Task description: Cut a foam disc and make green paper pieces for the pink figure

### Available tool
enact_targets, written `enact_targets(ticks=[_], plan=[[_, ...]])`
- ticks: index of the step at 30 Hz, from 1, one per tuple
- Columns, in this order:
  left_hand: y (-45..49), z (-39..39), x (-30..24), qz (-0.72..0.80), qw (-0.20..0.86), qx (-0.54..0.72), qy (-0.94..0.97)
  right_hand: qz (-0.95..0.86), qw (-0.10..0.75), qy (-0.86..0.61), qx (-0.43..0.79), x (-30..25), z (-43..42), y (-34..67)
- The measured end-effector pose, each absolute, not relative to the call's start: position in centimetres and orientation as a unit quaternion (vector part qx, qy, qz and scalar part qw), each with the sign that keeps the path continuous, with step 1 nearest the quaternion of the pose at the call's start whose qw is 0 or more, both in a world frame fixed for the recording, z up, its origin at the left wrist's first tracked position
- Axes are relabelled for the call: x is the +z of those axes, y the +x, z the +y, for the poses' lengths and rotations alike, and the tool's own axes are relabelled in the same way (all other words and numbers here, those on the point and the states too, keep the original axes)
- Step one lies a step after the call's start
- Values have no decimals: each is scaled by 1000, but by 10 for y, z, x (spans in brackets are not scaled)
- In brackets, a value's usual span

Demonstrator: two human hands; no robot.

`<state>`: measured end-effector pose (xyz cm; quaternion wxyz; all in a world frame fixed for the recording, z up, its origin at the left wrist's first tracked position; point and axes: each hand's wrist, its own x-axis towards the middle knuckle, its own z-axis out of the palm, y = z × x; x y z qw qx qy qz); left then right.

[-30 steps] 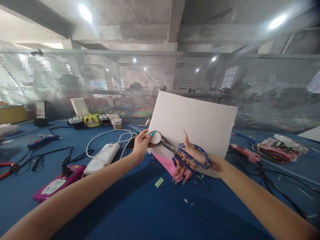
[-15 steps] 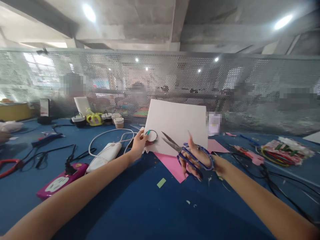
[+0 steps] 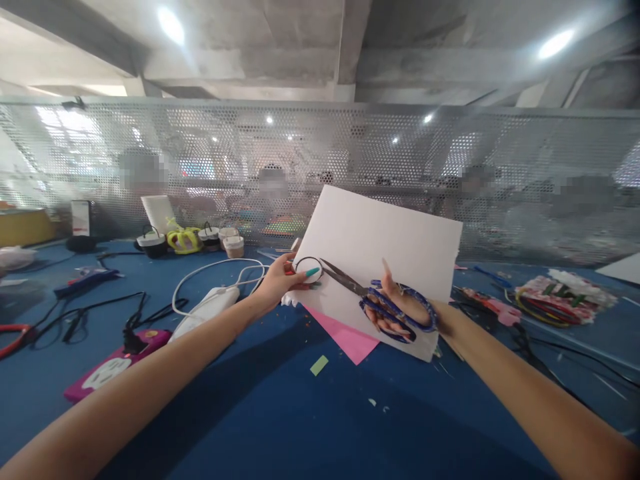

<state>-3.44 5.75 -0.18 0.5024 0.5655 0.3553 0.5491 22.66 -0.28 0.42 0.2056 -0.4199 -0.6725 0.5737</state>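
Observation:
My left hand [image 3: 283, 280] pinches the lower left corner of a white sheet of paper [image 3: 390, 247], its thumb on a circle drawn there [image 3: 307, 270]. The sheet stands tilted above the blue table. My right hand [image 3: 397, 310] grips blue-handled scissors [image 3: 373, 297], fingers through the loops. The blades are closed and point left at the circle, lying over the sheet. A pink sheet [image 3: 345, 333] lies flat on the table under the white one.
A white power adapter with cable [image 3: 205, 310] and a magenta power strip [image 3: 117, 363] lie at the left. Small pots [image 3: 187, 240] stand at the back. Wires and a glue gun [image 3: 493, 307] lie at the right. A perforated metal screen [image 3: 200, 167] closes the far side. Paper scraps dot the table [image 3: 280, 413].
The white sheet tipped back down and up again, turning in my left hand. The scissors opened away from the paper, then closed and returned with the tip at the circle.

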Motion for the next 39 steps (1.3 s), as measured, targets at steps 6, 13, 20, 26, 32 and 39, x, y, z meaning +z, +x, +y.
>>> enact_targets(ticks=[6, 13, 20, 26, 32, 39], plan=[[-30, 48, 2, 357, 511, 514, 589, -688, 250, -401, 551, -6, 1, 224], [-26, 39, 9, 344, 528, 500, 594, -709, 257, -402, 520, -5, -5, 225], [-23, 38, 8, 323, 556, 496, 583, -745, 227, -455, 432, 22, -31, 220], [-24, 38, 7, 345, 552, 486, 584, -748, 175, -480, 424, 36, -27, 222], [-28, 42, 6, 353, 558, 487, 572, -735, 179, -484, 440, 29, -14, 215], [-28, 43, 1, 352, 580, 484, 552, -714, 211, -472, 473, 17, -13, 213]])
